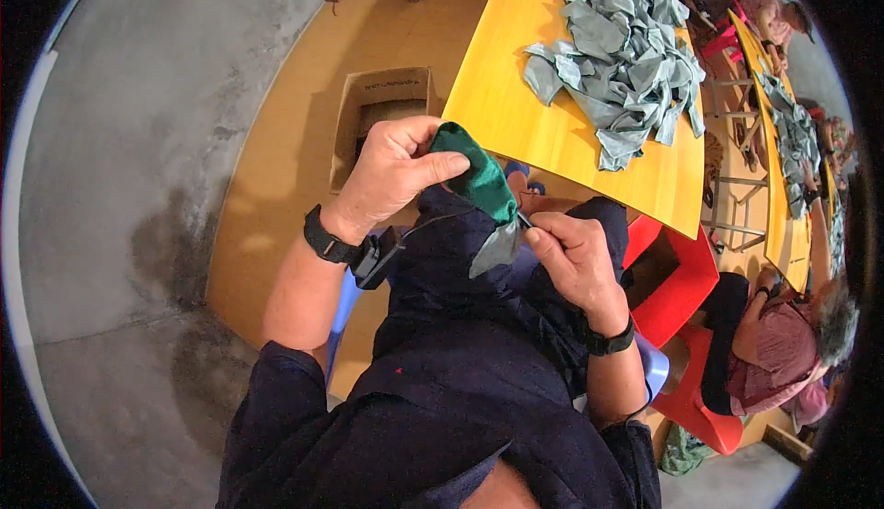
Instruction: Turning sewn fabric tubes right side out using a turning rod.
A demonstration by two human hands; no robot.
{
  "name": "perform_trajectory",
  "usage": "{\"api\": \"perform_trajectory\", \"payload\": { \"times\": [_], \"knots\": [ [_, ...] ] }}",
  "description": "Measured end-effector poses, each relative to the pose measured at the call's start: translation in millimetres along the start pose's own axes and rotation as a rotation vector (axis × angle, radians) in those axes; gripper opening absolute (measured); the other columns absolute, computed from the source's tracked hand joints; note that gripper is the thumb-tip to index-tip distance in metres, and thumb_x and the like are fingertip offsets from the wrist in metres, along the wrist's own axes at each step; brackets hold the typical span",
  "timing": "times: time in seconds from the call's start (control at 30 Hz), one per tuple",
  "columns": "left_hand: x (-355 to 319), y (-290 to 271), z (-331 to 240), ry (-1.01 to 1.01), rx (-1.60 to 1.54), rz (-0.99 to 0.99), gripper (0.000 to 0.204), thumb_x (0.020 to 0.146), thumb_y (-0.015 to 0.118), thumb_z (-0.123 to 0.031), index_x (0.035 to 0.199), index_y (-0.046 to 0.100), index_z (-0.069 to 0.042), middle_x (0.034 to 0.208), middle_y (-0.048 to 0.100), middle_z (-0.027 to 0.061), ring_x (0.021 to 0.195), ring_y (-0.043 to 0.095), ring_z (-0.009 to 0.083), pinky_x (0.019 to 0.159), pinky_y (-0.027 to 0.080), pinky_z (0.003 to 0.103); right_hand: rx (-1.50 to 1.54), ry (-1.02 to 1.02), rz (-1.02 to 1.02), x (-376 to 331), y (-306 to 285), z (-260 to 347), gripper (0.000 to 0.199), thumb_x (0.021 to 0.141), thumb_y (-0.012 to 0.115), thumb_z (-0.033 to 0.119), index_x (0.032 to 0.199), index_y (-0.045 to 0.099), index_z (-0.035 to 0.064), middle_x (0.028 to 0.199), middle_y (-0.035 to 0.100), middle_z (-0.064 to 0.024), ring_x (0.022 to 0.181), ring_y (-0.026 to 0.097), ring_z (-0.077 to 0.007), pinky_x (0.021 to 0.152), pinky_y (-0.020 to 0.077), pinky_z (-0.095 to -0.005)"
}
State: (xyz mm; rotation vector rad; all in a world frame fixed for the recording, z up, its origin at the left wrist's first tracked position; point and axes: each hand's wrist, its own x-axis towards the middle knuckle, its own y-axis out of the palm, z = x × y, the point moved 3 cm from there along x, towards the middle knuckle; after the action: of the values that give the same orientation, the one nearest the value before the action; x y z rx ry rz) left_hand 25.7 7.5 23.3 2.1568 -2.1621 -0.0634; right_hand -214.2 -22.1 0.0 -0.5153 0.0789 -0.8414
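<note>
Above my lap, my left hand [398, 167] pinches the upper end of a shiny green piece of fabric [484, 182] between thumb and fingers. The fabric looks like a small sewn pouch, with a grey-green flap [497, 249] hanging from its lower end. At that lower end, my right hand [575, 256] grips a thin dark tool [524, 221]. The tool's tip meets the fabric where green joins grey; its exact kind is hidden by my fingers and the cloth.
A yellow table [497, 76] ahead bears a heap of grey-green fabric pieces [626, 58]. A cardboard box [382, 86] stands on the floor to the left, and a red bin [677, 279] is right of my knees. People sit at tables along the right, one nearby [783, 352].
</note>
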Motion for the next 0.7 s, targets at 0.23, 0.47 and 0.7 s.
{"api": "perform_trajectory", "payload": {
  "times": [0.23, 0.47, 0.7],
  "knots": [
    [-7, -3, -2, 0.057, -0.003, -0.033, 0.020, 0.094, 0.065, -0.016, 0.103, 0.067, 0.001, 0.092, 0.069, 0.0031, 0.084, 0.063, 0.0095, 0.080, 0.051, 0.025, 0.049, 0.000, -0.015, 0, -1, 5, 0.012, 0.089, 0.064, 0.010, 0.092, 0.065, -0.0015, 0.070, 0.060, -0.0173, 0.062, 0.064, -0.0313, 0.057, 0.0489, -0.0356],
    [-10, 22, -16, -0.020, -0.042, -0.122, 0.019, 0.094, 0.064, -0.017, 0.101, 0.068, 0.000, 0.082, 0.069, 0.0030, 0.062, 0.062, 0.0063, 0.052, 0.049, 0.019, -0.155, -0.195, -0.149, -2, -1, 17, 0.011, 0.085, 0.066, 0.005, 0.093, 0.063, -0.0013, 0.070, 0.061, -0.0169, 0.062, 0.063, -0.0353, 0.054, 0.0484, -0.0393],
    [-11, 22, -11, 0.000, -0.104, -0.085, 0.020, 0.094, 0.065, -0.019, 0.093, 0.069, 0.000, 0.072, 0.066, 0.0014, 0.052, 0.055, 0.0045, 0.044, 0.042, 0.017, -0.248, -0.291, -0.194, -4, -1, 15, 0.011, 0.082, 0.067, 0.002, 0.092, 0.062, 0.0004, 0.068, 0.060, -0.0154, 0.060, 0.061, -0.0341, 0.052, 0.0468, -0.0407]
  ]
}}
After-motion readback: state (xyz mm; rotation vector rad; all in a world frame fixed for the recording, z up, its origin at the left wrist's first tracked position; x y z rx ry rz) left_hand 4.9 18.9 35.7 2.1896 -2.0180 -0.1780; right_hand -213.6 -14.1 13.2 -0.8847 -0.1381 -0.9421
